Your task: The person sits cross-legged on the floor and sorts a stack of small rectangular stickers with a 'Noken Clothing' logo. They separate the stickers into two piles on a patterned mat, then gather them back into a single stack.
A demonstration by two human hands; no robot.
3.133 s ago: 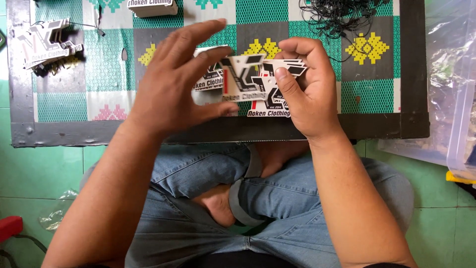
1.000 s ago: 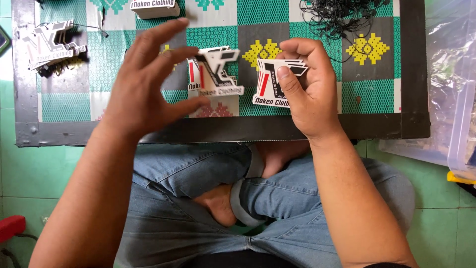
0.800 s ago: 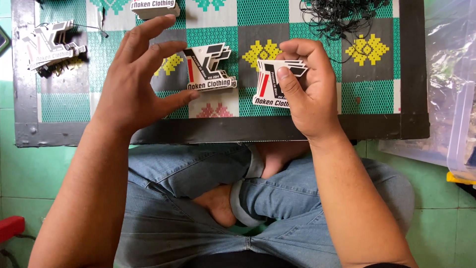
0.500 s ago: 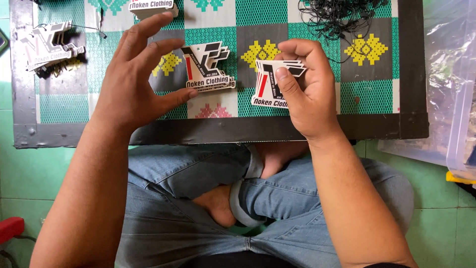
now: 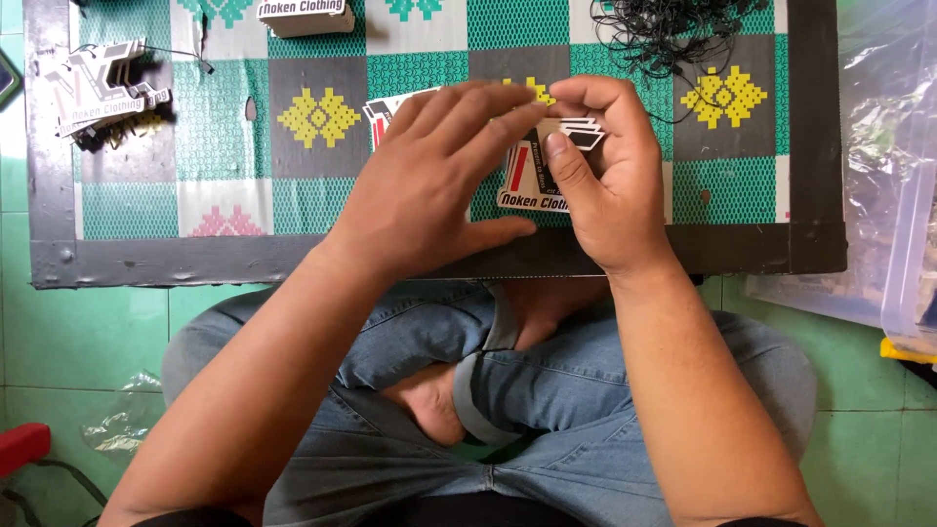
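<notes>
You sit cross-legged on the green tiled floor (image 5: 88, 332) with your knees just under the near edge of the low table (image 5: 195, 262), so keep your forearms loose and let the work happen above the patterned mat (image 5: 234, 146) and not in your lap. Your right hand (image 5: 610, 185) is closed in a pinch on a small stack of die-cut card tags (image 5: 535, 185), thumb pressed on the face and fingers curled behind; hold that grip firm but flat, so the cards do not bow or fan out. Your left hand (image 5: 429, 185) lies across the front with its fingers stretched toward the same stack and its fingertips meeting your right fingers over the top edge; I cannot tell whether it grips a tag or only touches, because its back hides the contact. Another tag (image 5: 390, 105) peeks out from behind the left fingers. To do this well, I judge you should square the edges with light taps of the left fingertips and keep the printed faces turned one way. Farther off, another pile of tags (image 5: 102, 88) lies at the far left corner, one more stack (image 5: 305, 14) sits at the far edge, and a tangle of black strings (image 5: 673, 29) lies to the far right, well apart from your hands.
</notes>
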